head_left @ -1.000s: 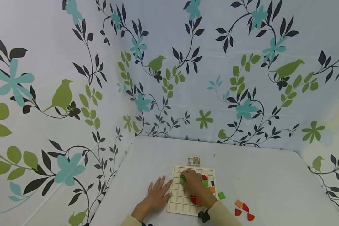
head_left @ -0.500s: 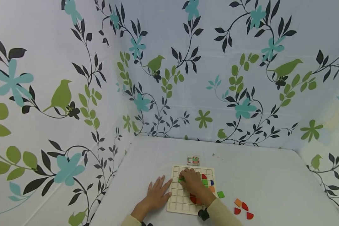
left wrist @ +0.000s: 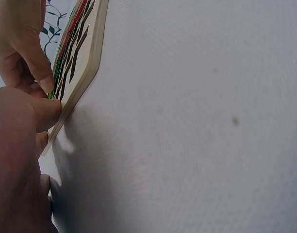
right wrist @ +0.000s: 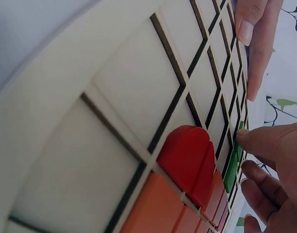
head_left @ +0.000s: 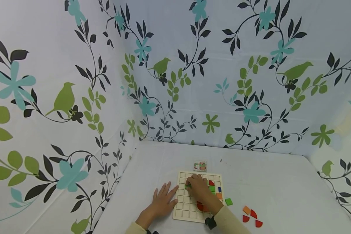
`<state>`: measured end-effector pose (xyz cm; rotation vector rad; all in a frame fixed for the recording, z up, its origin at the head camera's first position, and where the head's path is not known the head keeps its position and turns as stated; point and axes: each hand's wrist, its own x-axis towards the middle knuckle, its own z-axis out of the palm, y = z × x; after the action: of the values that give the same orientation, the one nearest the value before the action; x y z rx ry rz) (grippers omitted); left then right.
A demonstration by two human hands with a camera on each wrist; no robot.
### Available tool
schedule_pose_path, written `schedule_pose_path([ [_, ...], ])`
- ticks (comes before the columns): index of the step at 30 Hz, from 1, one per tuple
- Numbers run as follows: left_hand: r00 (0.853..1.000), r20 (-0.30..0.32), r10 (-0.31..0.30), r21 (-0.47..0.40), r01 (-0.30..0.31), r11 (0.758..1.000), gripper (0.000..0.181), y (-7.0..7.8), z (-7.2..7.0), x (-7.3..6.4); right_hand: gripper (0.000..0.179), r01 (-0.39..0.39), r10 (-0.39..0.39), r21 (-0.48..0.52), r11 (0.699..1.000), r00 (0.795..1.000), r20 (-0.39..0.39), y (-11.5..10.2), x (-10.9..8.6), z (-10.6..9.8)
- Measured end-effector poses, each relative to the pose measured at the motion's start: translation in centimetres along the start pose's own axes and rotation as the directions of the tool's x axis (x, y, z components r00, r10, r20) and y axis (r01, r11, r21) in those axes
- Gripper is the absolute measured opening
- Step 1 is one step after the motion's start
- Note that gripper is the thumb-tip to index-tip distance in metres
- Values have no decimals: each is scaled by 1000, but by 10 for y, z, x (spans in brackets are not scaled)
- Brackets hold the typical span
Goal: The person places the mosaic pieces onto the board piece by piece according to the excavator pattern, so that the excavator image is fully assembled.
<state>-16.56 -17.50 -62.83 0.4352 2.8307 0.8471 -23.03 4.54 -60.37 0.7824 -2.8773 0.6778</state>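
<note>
My right hand [head_left: 199, 190] is over the wooden grid board [head_left: 185, 208], its fingers curled down onto a green tile [head_left: 188, 185] in the upper left part. In the right wrist view the thumb and fingers pinch this green tile [right wrist: 239, 147], partly hidden by them, with another green piece [right wrist: 231, 172] close by. My left hand [head_left: 162, 203] lies with spread fingers at the board's left side. Its thumb and a fingertip touch the board's edge [left wrist: 83, 80] in the left wrist view. Red quarter-round [right wrist: 187, 158] and orange [right wrist: 156, 206] pieces sit in the grid.
A small patterned card [head_left: 200, 166] lies behind the board. A loose green square [head_left: 228, 201] is just right of it. Farther right lie an orange square [head_left: 247, 210] and several red quarter-rounds [head_left: 258, 223]. Patterned cloth [head_left: 175, 97] surrounds the white tabletop [head_left: 280, 188].
My right hand has shifted very slightly left over the green tile, covering more of it. The left hand has stayed in place.
</note>
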Motion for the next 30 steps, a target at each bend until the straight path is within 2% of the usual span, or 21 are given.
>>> schedule_pose_path([
  [6, 999, 3, -34, 18, 34, 999, 62, -4, 7, 3, 13, 8, -7, 40, 999, 1000, -24, 13, -16, -12],
  [8, 999, 1, -38, 16, 38, 999, 62, -5, 8, 4, 11, -17, 18, 60, 998, 999, -28, 21, -23, -18],
  [12, 999, 15, -36, 4, 36, 999, 63, -3, 6, 4, 13, -123, 126, 65, 990, 991, -45, 43, -38, -32],
  [14, 999, 22, -36, 1, 36, 999, 63, -1, 4, 3, 15, -203, 206, 89, 975, 978, -32, 56, -46, -41],
  [17, 999, 24, -40, 1, 40, 999, 64, 0, 2, 2, 22, -319, 318, 115, 941, 948, 22, 73, -58, -56],
  [21, 999, 8, -47, 18, 47, 999, 63, -3, 6, 4, 32, -417, 409, 119, 901, 909, 85, 93, -73, -70],
  [25, 999, -6, -33, 29, 34, 999, 63, -7, 10, 5, 35, -467, 450, 109, 878, 881, 148, 106, -87, -76],
  [30, 999, -8, -31, 36, 32, 999, 63, -9, 13, 8, 31, -460, 439, 95, 883, 880, 182, 110, -98, -75],
])
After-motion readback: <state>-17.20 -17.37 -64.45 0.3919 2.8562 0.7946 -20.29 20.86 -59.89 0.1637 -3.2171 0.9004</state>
